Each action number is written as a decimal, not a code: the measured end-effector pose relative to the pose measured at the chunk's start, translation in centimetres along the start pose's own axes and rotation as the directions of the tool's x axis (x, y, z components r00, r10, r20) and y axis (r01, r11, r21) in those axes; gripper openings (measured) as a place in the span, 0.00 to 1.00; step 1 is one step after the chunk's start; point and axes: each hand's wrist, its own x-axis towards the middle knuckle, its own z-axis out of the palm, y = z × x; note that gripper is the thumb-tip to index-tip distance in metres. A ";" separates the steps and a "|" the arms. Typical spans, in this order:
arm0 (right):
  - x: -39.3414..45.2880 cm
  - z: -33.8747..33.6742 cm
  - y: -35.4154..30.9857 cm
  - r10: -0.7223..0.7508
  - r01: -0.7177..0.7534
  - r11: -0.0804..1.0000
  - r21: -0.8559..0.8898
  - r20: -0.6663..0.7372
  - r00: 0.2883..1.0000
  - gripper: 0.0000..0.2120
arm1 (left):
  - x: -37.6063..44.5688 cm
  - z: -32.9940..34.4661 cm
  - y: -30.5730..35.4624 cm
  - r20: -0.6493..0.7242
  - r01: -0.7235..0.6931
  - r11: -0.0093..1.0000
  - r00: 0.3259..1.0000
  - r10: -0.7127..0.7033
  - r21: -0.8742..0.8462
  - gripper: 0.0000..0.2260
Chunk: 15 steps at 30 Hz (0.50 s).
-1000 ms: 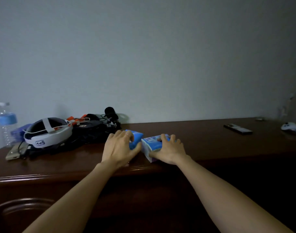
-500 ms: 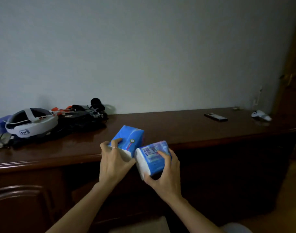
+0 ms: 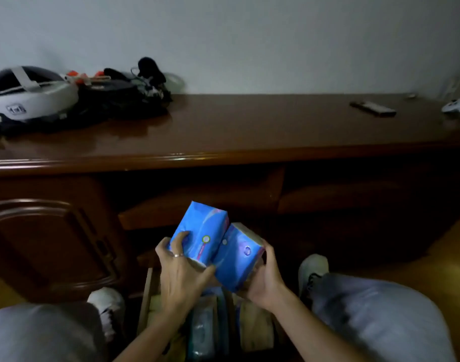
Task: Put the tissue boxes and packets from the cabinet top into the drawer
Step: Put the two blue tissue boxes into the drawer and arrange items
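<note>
The left hand [image 3: 180, 274] holds a blue tissue packet [image 3: 200, 235], and the right hand [image 3: 264, 279] holds another blue packet [image 3: 238, 254]. The two packets touch side by side, just above the open drawer [image 3: 145, 299], which already has packets inside. A white headset [image 3: 27, 96] and a remote [image 3: 372, 108] lie on the brown counter [image 3: 249, 131].

Drawer [image 3: 146, 296] mostly hidden behind both forearms, its contents dim and blurred beyond telling. White headset [image 3: 27, 96] cut off by the left edge; white controller [image 3: 458, 107] cut off by the right edge. Print on the tissue packets [image 3: 215, 244] too small to read.
</note>
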 end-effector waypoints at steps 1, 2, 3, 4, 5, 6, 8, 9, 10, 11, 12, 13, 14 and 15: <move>0.7 -0.5 0.8 0.046 -0.047 0.998 0.029 0.037 0.998 0.36 | -0.2 0.5 -1.4 0.012 0.005 0.999 1.000 -0.006 0.046 0.28; 1.4 -0.8 1.6 0.075 -0.078 0.996 0.050 0.066 0.995 0.39 | -0.3 0.9 -2.7 0.037 0.021 0.995 0.999 -0.025 0.098 0.28; 2.1 -0.9 2.4 0.097 -0.103 0.993 0.063 0.090 0.991 0.42 | -0.6 1.2 -4.1 0.052 0.047 0.991 0.997 -0.054 0.125 0.32; 2.9 -1.0 3.1 0.113 -0.121 0.990 0.071 0.110 0.988 0.43 | -0.9 1.5 -5.4 0.053 0.063 0.988 0.996 -0.071 0.140 0.36; 3.7 -1.1 3.8 0.126 -0.136 0.988 0.078 0.117 0.985 0.44 | -1.3 1.7 -6.6 0.051 0.059 0.984 0.996 -0.068 0.166 0.38; 4.5 -1.1 4.5 0.139 -0.148 0.986 0.073 0.115 0.984 0.45 | -1.5 1.9 -7.5 0.049 0.048 0.979 0.997 -0.059 0.198 0.39; 5.2 -1.0 5.6 0.160 -0.165 0.986 0.025 0.136 0.978 0.43 | -1.7 2.1 -8.7 0.043 0.068 0.969 0.996 -0.080 0.237 0.39; 5.5 -0.9 6.1 0.159 -0.160 0.987 -0.006 0.153 0.975 0.39 | -1.7 2.0 -9.0 0.031 0.099 0.963 0.993 -0.110 0.250 0.39; 5.7 -0.6 6.7 0.151 -0.145 0.988 -0.047 0.159 0.976 0.34 | -1.7 1.9 -9.4 0.014 0.121 0.958 0.991 -0.130 0.261 0.39; 6.0 -0.3 7.4 0.152 -0.139 0.986 -0.091 0.157 0.976 0.29 | -1.7 1.7 -9.8 0.001 0.127 0.954 0.991 -0.132 0.273 0.40; 6.4 0.0 8.0 0.164 -0.146 0.981 -0.126 0.147 0.975 0.25 | -1.8 1.4 -10.2 -0.006 0.125 0.949 0.992 -0.128 0.289 0.40; 6.9 0.3 8.7 0.168 -0.150 0.976 -0.158 0.110 0.980 0.23 | -1.9 1.0 -10.4 -0.007 0.124 0.943 0.992 -0.129 0.308 0.40; 7.3 0.6 9.1 0.167 -0.155 0.970 -0.187 0.046 0.985 0.23 | -2.0 0.6 -10.6 -0.005 0.122 0.937 0.992 -0.127 0.327 0.39; 7.8 0.7 9.3 0.179 -0.179 0.963 -0.202 -0.017 0.984 0.23 | -2.2 0.3 -10.7 -0.001 0.120 0.931 0.992 -0.128 0.344 0.39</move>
